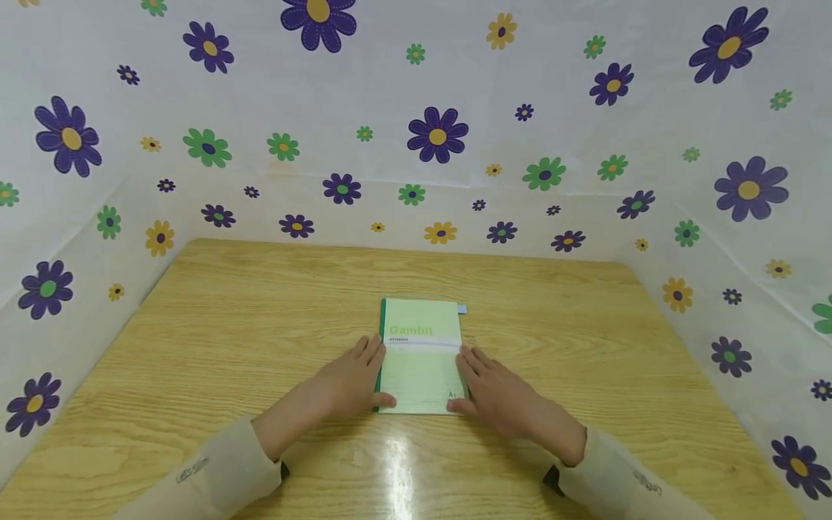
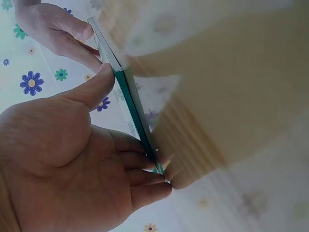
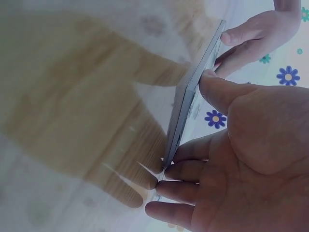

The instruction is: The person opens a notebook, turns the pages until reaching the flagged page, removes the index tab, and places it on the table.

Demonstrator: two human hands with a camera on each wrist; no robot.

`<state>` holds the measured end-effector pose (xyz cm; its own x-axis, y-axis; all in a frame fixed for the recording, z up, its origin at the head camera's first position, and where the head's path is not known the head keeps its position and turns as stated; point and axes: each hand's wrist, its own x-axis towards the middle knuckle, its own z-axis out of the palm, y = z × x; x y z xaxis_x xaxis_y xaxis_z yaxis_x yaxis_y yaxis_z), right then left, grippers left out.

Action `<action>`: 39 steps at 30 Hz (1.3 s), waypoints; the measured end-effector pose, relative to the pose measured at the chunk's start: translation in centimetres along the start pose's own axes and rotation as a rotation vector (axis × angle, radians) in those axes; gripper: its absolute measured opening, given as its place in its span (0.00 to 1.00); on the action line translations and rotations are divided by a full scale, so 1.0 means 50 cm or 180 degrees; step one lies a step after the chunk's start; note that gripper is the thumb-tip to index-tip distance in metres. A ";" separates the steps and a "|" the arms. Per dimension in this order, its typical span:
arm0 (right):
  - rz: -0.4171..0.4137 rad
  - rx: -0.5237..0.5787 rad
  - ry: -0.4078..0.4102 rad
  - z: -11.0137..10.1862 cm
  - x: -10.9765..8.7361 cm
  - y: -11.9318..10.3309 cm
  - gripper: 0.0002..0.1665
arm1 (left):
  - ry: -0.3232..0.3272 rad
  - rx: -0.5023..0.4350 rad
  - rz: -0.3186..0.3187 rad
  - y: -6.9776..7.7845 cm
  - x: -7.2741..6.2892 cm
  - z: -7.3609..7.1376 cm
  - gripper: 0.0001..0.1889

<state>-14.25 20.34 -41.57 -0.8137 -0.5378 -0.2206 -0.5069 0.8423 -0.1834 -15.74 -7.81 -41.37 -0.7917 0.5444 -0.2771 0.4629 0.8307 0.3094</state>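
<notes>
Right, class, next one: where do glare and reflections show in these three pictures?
Head view: a white streak of glare on the table, on the near side of the notebook; left wrist view: the left hand reflected in the glossy table; right wrist view: likewise the right hand, amid pale, hazy reflections.

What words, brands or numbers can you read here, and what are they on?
"Gambit": large, on the notebook.
"NOTEBOOK", probably: small, blurred, beneath it.
Fainter marks under that: unreadable.
"A" plus an unclear character: notebook's lower right corner.
Lettering on the left sleeve and right sleeve: too blurred.
</notes>
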 end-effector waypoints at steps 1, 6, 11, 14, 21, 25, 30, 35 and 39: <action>-0.0008 -0.0004 0.0008 0.000 -0.002 -0.001 0.50 | 0.0008 0.0017 0.0010 0.001 -0.002 0.002 0.48; -0.0059 -0.0007 0.0044 0.001 -0.015 -0.006 0.49 | 0.0008 -0.0002 0.0014 0.009 -0.018 0.007 0.48; -0.0095 0.0018 0.0077 0.000 -0.027 -0.014 0.48 | 0.0012 -0.0070 0.0023 0.016 -0.033 0.005 0.48; -0.0086 -0.0087 0.0091 -0.003 -0.032 -0.020 0.49 | 0.0012 -0.0050 0.0054 0.019 -0.039 0.007 0.49; -0.0085 -0.0280 0.0106 -0.005 -0.040 -0.031 0.49 | 0.0064 0.0067 0.0099 0.024 -0.047 0.014 0.48; -0.0029 -0.0302 0.0102 -0.002 -0.045 -0.037 0.50 | 0.0069 0.0055 0.0088 0.026 -0.050 0.015 0.48; 0.0035 -0.0392 0.0119 0.001 -0.048 -0.043 0.51 | 0.0040 0.0023 0.0081 0.032 -0.055 0.017 0.48; 0.0075 -0.0454 0.0051 0.003 -0.052 -0.045 0.51 | 0.0013 0.0029 0.0089 0.036 -0.061 0.022 0.48; 0.0102 -0.0536 0.0024 0.005 -0.053 -0.047 0.52 | 0.0006 0.0108 0.0076 0.038 -0.065 0.025 0.48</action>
<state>-10.82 19.79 -40.77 -0.8320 -0.5108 -0.2165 -0.5207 0.8537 -0.0133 -11.77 -7.85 -41.03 -0.7811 0.5638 -0.2683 0.4948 0.8210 0.2848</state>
